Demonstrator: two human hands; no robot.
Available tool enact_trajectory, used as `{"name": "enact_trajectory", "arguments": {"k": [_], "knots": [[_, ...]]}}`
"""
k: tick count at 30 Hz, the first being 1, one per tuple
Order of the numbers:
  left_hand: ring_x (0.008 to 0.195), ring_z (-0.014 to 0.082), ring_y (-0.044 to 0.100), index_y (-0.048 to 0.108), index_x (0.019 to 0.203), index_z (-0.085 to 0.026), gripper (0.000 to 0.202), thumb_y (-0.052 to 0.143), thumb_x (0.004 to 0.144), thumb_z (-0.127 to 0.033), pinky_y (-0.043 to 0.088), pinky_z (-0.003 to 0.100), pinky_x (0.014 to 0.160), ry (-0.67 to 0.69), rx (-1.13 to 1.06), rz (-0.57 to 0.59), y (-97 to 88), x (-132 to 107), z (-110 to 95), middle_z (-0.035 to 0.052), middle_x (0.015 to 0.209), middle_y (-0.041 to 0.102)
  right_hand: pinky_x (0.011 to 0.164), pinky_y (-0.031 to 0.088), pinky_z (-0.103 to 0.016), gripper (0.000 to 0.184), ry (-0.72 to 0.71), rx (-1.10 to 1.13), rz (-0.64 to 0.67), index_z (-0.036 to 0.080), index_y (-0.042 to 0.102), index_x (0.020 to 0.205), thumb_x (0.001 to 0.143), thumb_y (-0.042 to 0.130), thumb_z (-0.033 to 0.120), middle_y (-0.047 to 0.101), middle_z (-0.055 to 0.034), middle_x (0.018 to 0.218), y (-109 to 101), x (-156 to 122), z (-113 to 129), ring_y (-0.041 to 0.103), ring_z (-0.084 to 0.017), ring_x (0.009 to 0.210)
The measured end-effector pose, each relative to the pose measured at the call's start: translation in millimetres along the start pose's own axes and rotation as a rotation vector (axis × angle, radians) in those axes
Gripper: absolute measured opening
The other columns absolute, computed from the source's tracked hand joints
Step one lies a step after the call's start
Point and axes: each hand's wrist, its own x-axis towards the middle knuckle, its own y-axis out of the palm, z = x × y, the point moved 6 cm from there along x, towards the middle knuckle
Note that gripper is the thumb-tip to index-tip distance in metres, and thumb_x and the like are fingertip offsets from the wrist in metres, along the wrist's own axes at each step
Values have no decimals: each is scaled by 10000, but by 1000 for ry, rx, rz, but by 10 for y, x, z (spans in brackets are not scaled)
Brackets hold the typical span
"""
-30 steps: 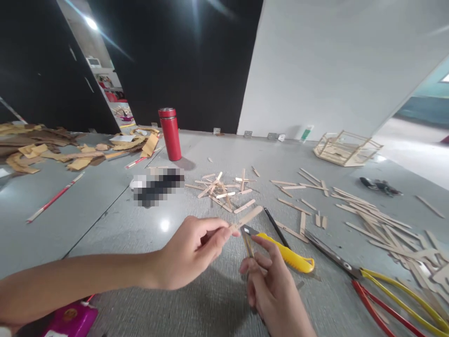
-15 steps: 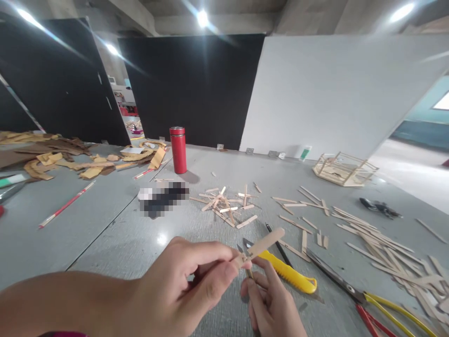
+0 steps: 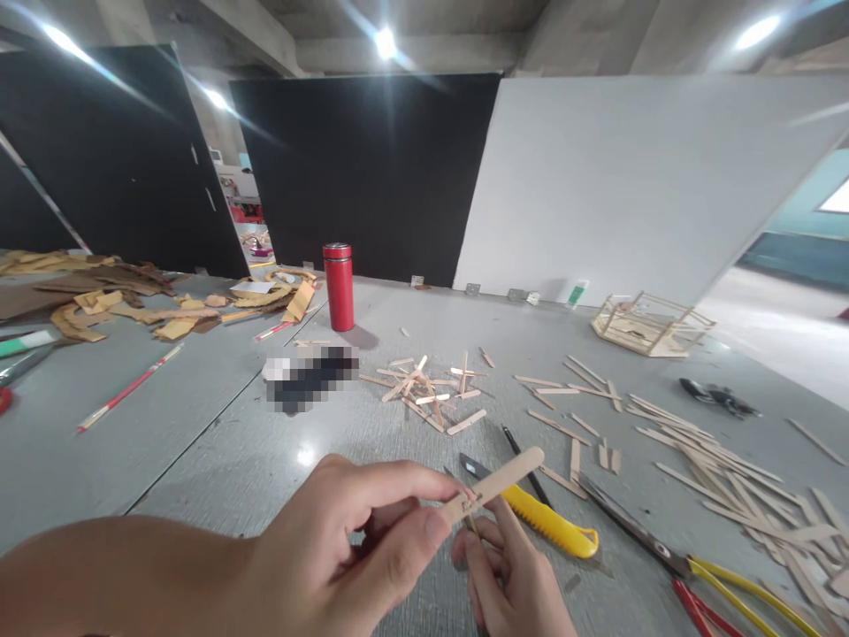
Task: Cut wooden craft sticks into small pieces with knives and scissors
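Note:
My left hand (image 3: pixel 381 535) pinches a wooden craft stick (image 3: pixel 508 475) between thumb and fingers. The rounded end of that stick points up and to the right, and small notched or rough marks show near its middle. Just below, my right hand (image 3: pixel 508 562) is closed around a slim pointed tool (image 3: pixel 470 522), mostly hidden by the fingers; its exact kind I cannot make out. The tool meets or nearly meets the stick at the marks. Behind my right hand lies a yellow utility knife (image 3: pixel 550 522), with a black pen (image 3: pixel 527 464) beside it.
Cut stick pieces (image 3: pixel 424 389) lie in a loose heap ahead. More sticks (image 3: pixel 736 478) spread at right, near snips with red and yellow handles (image 3: pixel 676 557). A red flask (image 3: pixel 340 287), cardboard scraps (image 3: pixel 179 310) and a small stick frame (image 3: pixel 653 326) stand or lie farther back.
The craft stick has shifted slightly right and down, and its marked face shows more clearly. My left fingertips have moved a little along it. The right hand stays closed below.

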Motion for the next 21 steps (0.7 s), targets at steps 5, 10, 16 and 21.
{"name": "enact_trajectory", "arguments": {"k": [5,10,16,21], "knots": [[452,95,340,779,1120,-209,324,563,1023,-430,282,221,396,20,0,12,13,-15,7,-58,531,386,433,364,-237,433,-13,-30,-19,203,520,1334,1021,454,495,619,-7,820,-2,-2,-20,442,-105,455],[462,94,336,774,1146,-176,380,550,1028,-460,270,225,412,2,26,18,29,-44,12,-56,538,382,473,334,-235,430,-116,-104,-50,163,594,1276,1022,488,493,555,22,732,-18,-3,10,381,-106,496],[448,97,232,787,1126,-192,410,505,1034,-474,202,232,389,16,118,-10,49,-62,-80,-70,530,283,544,488,-235,354,-255,-238,-69,173,619,1294,1031,495,374,654,-20,794,-47,-10,45,552,-142,572],[429,101,331,793,1022,-242,273,560,1008,-385,292,211,394,111,355,-44,22,-62,-132,-54,505,400,907,595,-436,169,-633,-504,-159,249,762,1044,944,628,225,754,-121,1090,-216,-117,541,707,-319,1072]]}}
